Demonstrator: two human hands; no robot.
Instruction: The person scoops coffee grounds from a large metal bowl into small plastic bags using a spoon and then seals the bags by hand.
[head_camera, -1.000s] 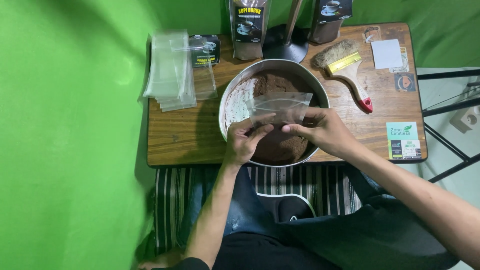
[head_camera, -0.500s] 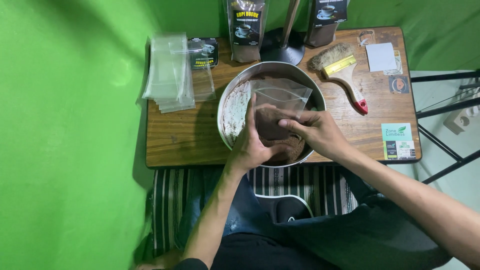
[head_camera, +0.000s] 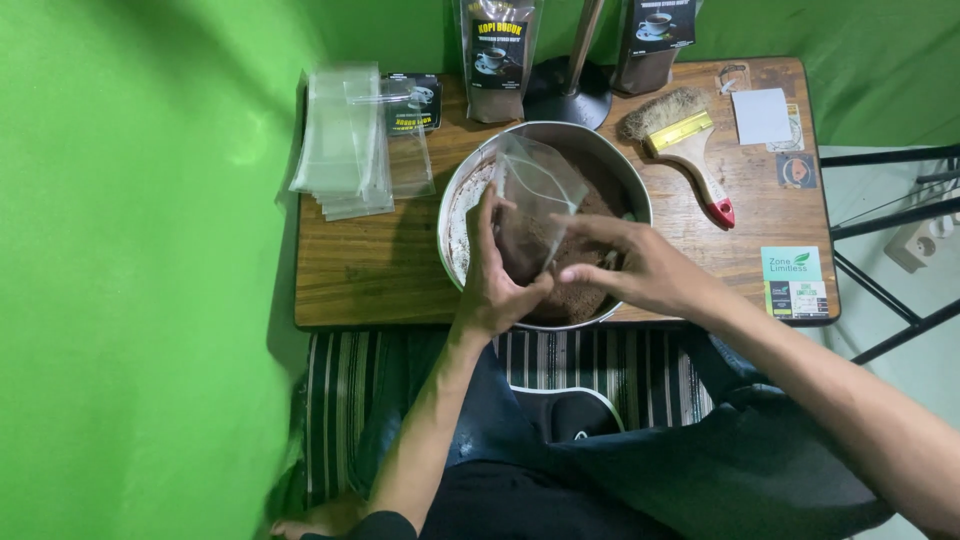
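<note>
- Left hand (head_camera: 497, 285): closed around the lower part of a clear plastic bag (head_camera: 535, 205), thumb on the near side and fingers on the far side, holding it upright over the metal bowl (head_camera: 452, 205).
- Right hand (head_camera: 640, 270): fingers half curled and reaching in toward the bag from the right; it touches or nearly touches the bag's lower right edge, but whether it pinches the film cannot be told.
- Bag: tilted slightly, mouth pointing away from the person; brown powder (head_camera: 590, 290) fills only its lower portion, just above the left grip, and the upper part is see-through and slack.
- Bowl: directly beneath both hands, on the wooden table (head_camera: 380, 270); much loose brown powder lies in it, with pale residue on its inner left wall.
- Progress, as a judgement: the bag seems partly filled and not yet closed; a good deal of powder remains in the bowl.
- Left of the grip and farther away: a stack of empty clear bags (head_camera: 345, 140), unused.
- Beyond the grip: two filled dark pouches (head_camera: 497, 60) standing upright either side of a round black stand base (head_camera: 570, 95).
- Right of the grip: a brush with a red-tipped handle (head_camera: 690, 150), lying flat, well apart from both hands.
</note>
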